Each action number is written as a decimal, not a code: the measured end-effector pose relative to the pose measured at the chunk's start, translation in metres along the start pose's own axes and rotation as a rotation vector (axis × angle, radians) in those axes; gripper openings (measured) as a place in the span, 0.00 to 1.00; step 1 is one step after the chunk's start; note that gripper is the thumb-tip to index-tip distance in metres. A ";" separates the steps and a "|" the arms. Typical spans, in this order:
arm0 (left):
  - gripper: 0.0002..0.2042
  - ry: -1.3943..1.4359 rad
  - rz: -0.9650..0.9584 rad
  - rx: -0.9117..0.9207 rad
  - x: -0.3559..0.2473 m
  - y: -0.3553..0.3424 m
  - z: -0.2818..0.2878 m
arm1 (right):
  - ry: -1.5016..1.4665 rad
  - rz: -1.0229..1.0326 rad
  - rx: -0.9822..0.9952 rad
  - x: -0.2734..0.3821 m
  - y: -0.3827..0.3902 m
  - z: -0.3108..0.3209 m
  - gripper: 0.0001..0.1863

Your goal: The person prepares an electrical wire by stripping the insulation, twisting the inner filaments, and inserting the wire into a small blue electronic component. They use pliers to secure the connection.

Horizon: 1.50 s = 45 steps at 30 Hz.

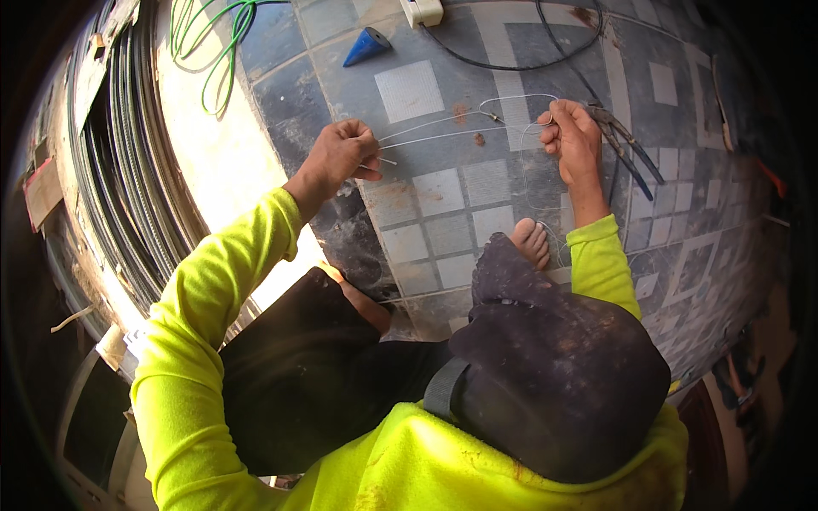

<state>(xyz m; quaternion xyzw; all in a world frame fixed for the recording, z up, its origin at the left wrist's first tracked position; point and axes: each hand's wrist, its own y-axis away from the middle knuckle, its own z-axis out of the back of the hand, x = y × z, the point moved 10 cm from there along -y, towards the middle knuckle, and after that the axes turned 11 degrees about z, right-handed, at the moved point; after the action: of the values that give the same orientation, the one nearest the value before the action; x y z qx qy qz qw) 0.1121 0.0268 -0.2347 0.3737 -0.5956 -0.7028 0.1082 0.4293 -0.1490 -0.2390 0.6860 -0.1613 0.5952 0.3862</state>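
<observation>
A thin whitish wire (452, 134) runs in strands between my two hands above the tiled floor. My left hand (342, 155) pinches one end of it, and a short tail sticks out past the fingers. The wire loops up to my right hand (573, 140), whose closed fingertips grip it; more of it hangs in a thin curve below that hand toward my bare foot (532, 242). On the wire between the hands sits a small dark fitting (492, 117), too small to make out. A pair of long-handled pincers (626, 152) lies on the floor right beside my right hand.
A blue cone (362, 49) lies on the floor ahead. Beyond it are a white box (422, 12) with a black cable (511, 67) and a loose green cord (228, 60). Long bundled dark cables or rods (136, 170) curve along the left side.
</observation>
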 end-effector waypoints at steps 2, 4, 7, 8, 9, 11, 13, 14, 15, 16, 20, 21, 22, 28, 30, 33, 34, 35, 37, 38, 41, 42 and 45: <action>0.05 0.001 -0.013 0.037 -0.004 0.003 -0.005 | 0.309 0.333 -0.114 0.040 0.007 0.004 0.13; 0.05 -0.015 -0.026 0.073 -0.008 0.006 -0.010 | 0.445 0.495 -0.037 0.071 0.022 -0.020 0.14; 0.05 -0.070 -0.063 0.125 -0.016 0.011 -0.020 | 0.246 0.574 0.481 0.096 0.051 -0.114 0.16; 0.05 -0.086 -0.080 0.136 -0.018 0.013 -0.022 | 0.231 0.602 0.579 0.091 0.060 -0.143 0.17; 0.05 -0.103 -0.099 0.150 -0.022 0.015 -0.025 | 0.218 0.628 0.676 0.083 0.069 -0.165 0.18; 0.05 -0.096 -0.117 0.181 -0.030 0.022 -0.034 | 0.281 0.615 0.748 0.054 0.078 -0.182 0.15; 0.05 -0.101 -0.128 0.192 -0.035 0.026 -0.035 | 0.325 0.598 0.821 0.049 0.080 -0.192 0.12; 0.05 -0.115 -0.128 0.189 -0.037 0.027 -0.034 | 0.337 0.585 0.852 0.050 0.077 -0.190 0.10; 0.04 -0.126 -0.121 0.187 -0.035 0.027 -0.034 | 0.346 0.566 0.886 0.049 0.077 -0.189 0.10; 0.04 -0.137 -0.134 0.147 -0.036 0.028 -0.030 | 0.343 0.582 0.879 0.052 0.077 -0.189 0.09; 0.03 -0.154 -0.204 -0.034 -0.045 0.030 -0.004 | 0.334 0.547 0.806 0.061 0.081 -0.180 0.10; 0.03 -0.154 -0.227 -0.088 -0.050 0.030 0.008 | 0.327 0.516 0.776 0.062 0.079 -0.175 0.11; 0.03 -0.160 -0.266 -0.198 -0.053 0.027 0.032 | 0.309 0.516 0.738 0.065 0.076 -0.169 0.10; 0.10 -0.450 -0.391 -0.465 -0.064 0.068 0.056 | 0.198 0.403 0.570 0.057 0.063 -0.139 0.11; 0.12 -0.355 -0.317 -0.210 -0.048 0.072 0.004 | 0.173 0.404 0.489 0.062 0.065 -0.138 0.11; 0.13 -0.152 -0.267 -0.076 -0.051 0.081 -0.056 | 0.222 0.546 0.416 0.074 0.072 -0.138 0.08; 0.13 -0.062 -0.269 -0.096 -0.053 0.077 -0.062 | 0.207 0.575 0.387 0.078 0.074 -0.136 0.06; 0.13 0.028 -0.272 -0.116 -0.055 0.074 -0.066 | 0.192 0.602 0.356 0.081 0.076 -0.135 0.05; 0.12 0.181 -0.269 -0.224 -0.058 0.071 -0.066 | 0.199 0.669 0.313 0.088 0.075 -0.133 0.04; 0.12 0.257 -0.266 -0.277 -0.058 0.070 -0.063 | 0.221 0.711 0.307 0.094 0.073 -0.133 0.04; 0.12 0.366 -0.327 -0.228 -0.059 0.062 -0.071 | 0.251 0.781 0.286 0.101 0.075 -0.132 0.03; 0.11 0.418 -0.335 -0.210 -0.058 0.061 -0.075 | 0.249 0.806 0.287 0.104 0.075 -0.134 0.03; 0.09 0.523 -0.366 -0.174 -0.056 0.057 -0.083 | 0.279 0.808 0.300 0.107 0.078 -0.132 0.04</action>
<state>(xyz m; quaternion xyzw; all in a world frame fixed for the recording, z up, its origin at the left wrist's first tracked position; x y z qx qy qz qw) 0.1890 -0.0178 -0.1616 0.6315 -0.4084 -0.6392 0.1607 0.3105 -0.0785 -0.1129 0.5297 -0.2744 0.8017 0.0373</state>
